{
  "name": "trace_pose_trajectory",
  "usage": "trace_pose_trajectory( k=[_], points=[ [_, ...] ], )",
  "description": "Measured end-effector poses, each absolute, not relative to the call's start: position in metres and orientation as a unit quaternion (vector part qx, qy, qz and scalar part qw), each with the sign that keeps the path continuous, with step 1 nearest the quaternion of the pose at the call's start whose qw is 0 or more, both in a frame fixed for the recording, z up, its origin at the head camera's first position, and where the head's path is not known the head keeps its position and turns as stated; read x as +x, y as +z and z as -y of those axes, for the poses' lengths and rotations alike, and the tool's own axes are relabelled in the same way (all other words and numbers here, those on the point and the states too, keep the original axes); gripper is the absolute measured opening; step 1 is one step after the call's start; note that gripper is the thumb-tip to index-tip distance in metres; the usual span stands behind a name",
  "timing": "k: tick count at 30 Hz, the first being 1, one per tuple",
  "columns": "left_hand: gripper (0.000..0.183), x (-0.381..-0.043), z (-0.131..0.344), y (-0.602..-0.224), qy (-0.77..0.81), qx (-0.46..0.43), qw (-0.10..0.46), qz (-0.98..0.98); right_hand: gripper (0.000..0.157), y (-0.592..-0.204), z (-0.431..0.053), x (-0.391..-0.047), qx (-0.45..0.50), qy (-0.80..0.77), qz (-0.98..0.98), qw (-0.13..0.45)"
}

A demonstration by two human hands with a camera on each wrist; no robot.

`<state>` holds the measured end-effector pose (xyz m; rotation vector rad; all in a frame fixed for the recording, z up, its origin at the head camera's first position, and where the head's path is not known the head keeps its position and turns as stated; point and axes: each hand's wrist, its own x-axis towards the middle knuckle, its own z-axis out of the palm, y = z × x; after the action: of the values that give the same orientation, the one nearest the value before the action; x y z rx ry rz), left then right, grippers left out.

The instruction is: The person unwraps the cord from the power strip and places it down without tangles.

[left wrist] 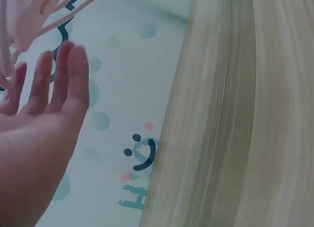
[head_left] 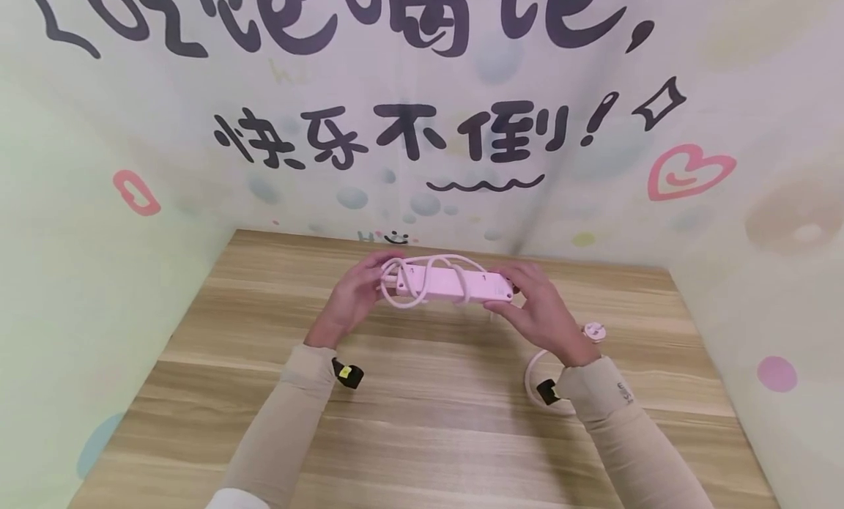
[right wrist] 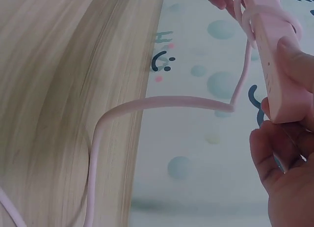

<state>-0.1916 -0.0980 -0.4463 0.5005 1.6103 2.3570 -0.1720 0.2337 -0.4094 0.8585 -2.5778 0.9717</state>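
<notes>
A pink power strip (head_left: pixel 438 283) is held up above the table, with its pink cord (head_left: pixel 422 298) looped loosely around it. My right hand (head_left: pixel 537 311) grips the strip's right end, thumb on the near face and fingers at the far side, as the right wrist view shows on the strip (right wrist: pixel 282 65). My left hand (head_left: pixel 352 296) is at the other end beside the cord loops. In the left wrist view, the left hand's fingers (left wrist: pixel 76 79) are extended, close below the strip's end (left wrist: pixel 37 13); its thumb is hidden there.
The cord runs down to the wood-grain table (head_left: pixel 422 436), and its plug (head_left: pixel 595 332) lies right of my right wrist. A printed wall covering (head_left: pixel 422 209) stands behind the table and along both sides. Black wrist cameras (head_left: pixel 349 375) sit at both cuffs.
</notes>
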Motion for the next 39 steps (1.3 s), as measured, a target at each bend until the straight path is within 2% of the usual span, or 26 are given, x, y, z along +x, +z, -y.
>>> trace_pose_trajectory(
  k=[7,10,14,17,22,39],
  points=[
    [0.038,-0.197,0.095,-0.44,0.794,0.082,0.044,-0.6,0.048,-0.406,-0.24,-0.17,0.297,0.344,0.881,0.128],
    [0.035,-0.204,0.095,-0.432,0.754,0.061,0.033,-0.653,0.047,-0.406,-0.241,-0.17,0.306,0.35,0.876,0.127],
    [0.03,-0.217,0.094,-0.418,0.66,0.045,0.078,-0.746,0.05,-0.404,-0.242,-0.17,0.317,0.354,0.871,0.125],
    [0.035,-0.224,0.091,-0.409,0.595,0.057,0.135,-0.79,0.051,-0.405,-0.241,-0.17,0.324,0.356,0.868,0.124],
    [0.041,-0.228,0.085,-0.406,0.539,0.087,0.186,-0.817,0.05,-0.406,-0.237,-0.169,0.337,0.358,0.862,0.12],
    [0.036,-0.228,0.074,-0.407,0.561,0.077,0.194,-0.801,0.046,-0.41,-0.237,-0.166,0.343,0.342,0.869,0.105]
  ],
)
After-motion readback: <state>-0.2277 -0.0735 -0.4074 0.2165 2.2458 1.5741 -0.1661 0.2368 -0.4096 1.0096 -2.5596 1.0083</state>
